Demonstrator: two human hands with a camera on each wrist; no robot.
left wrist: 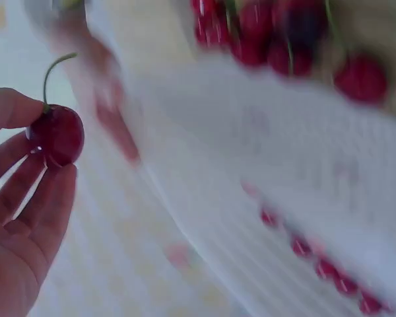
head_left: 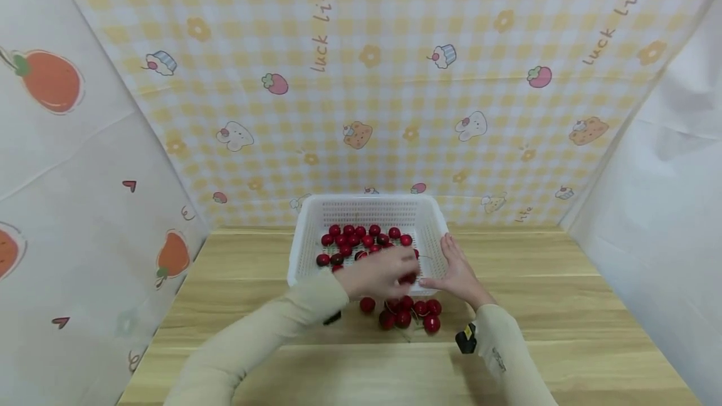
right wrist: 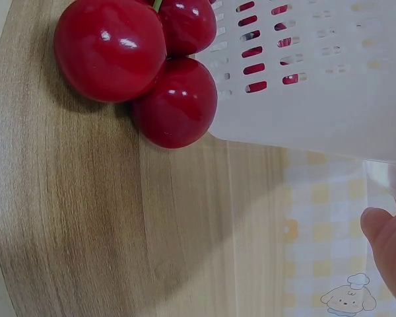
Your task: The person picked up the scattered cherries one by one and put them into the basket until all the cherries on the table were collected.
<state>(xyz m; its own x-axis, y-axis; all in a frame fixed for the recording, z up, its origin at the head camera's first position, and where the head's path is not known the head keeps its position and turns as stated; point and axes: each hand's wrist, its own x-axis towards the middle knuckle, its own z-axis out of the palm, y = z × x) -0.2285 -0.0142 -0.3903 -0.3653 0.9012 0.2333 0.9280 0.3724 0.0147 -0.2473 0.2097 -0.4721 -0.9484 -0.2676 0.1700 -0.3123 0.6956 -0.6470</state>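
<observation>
My left hand reaches over the front right part of a white perforated plastic basket. Between thumb and fingertips it pinches a dark red cherry whose green stem curves upward. At the basket's right front corner, my right hand rests with fingers straight along the side and the thumb stretched toward the front rim. Many cherries lie loose inside the basket; the left hand and forearm hide some of them. More cherries, several with stems, are grouped on the table just in front of the basket.
The wood-grain table runs back to a yellow checked cloth hanging close behind the basket. White printed sheets hang on both sides. A small black device sits at the right wrist.
</observation>
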